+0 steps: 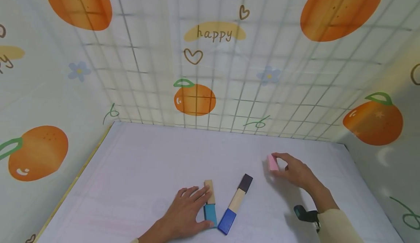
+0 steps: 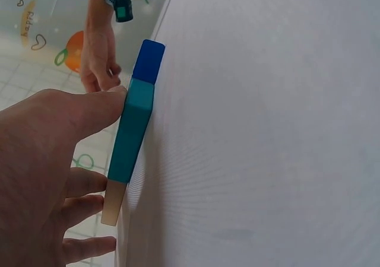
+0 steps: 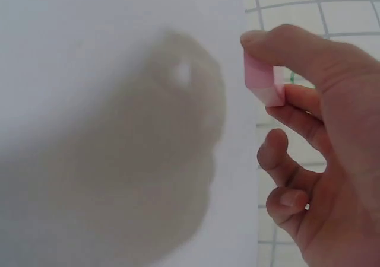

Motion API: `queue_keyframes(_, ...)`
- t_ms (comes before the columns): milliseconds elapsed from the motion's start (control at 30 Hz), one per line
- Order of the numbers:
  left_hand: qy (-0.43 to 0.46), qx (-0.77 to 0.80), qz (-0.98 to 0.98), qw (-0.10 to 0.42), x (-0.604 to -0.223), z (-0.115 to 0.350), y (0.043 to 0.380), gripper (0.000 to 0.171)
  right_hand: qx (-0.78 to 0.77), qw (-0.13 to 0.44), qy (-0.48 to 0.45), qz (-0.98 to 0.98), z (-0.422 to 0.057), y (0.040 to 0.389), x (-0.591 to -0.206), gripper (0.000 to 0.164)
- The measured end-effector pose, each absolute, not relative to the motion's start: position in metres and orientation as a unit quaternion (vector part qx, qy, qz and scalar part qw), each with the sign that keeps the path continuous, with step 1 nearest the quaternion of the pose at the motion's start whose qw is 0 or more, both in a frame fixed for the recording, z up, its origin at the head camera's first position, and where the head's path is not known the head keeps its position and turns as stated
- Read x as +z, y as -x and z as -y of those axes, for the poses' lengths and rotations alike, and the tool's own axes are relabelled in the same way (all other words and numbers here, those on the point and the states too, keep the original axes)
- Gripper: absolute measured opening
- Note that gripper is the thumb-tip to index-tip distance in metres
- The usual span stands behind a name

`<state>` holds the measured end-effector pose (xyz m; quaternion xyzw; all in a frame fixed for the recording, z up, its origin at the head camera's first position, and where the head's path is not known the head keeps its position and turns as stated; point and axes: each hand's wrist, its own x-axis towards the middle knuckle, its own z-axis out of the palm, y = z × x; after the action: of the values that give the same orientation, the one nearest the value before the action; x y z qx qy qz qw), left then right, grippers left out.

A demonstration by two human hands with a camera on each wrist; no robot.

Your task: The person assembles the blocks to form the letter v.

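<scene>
My right hand (image 1: 298, 172) pinches a pink block (image 1: 272, 163) between thumb and index finger, and in the right wrist view the block (image 3: 261, 77) appears held off the white surface. On the table my left hand (image 1: 187, 212) rests with fingers spread. Its fingertips touch a plain wooden block (image 1: 212, 199), and its thumb lies on the teal block (image 1: 210, 215) joined end to end with it. Beside this pair slants a second row: a black block (image 1: 245, 183), a plain wooden block (image 1: 237, 200) and a blue block (image 1: 227, 222). The two rows nearly meet at their near ends.
A white table surface (image 1: 157, 155) lies under everything, with a yellowish left edge (image 1: 75, 179). Printed curtains with oranges and a grid (image 1: 223, 90) enclose the back and sides. A dark device (image 1: 306, 214) is at the right wrist.
</scene>
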<state>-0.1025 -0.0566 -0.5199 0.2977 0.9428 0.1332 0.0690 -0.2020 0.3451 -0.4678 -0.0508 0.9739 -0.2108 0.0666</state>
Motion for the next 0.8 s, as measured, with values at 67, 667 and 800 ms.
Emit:
queue_keyframes(67,-0.297,0.133,-0.943,0.069,-0.521,0.056,0.102,0.087,-0.213,0.066,0.051,-0.973,-0.341,0.203,-0.467,0.072)
queue_keyframes(667,-0.298,0.132,-0.943,0.065,-0.519,0.057,0.102,0.087,-0.207,0.062,0.078,-0.973,-0.298,0.215,-0.451,0.077)
queue_keyframes(800,-0.298,0.135,-0.942,0.066,-0.518,0.058,0.102,0.087,-0.203,0.058,0.092,-0.973,-0.291,0.217,-0.450,0.077)
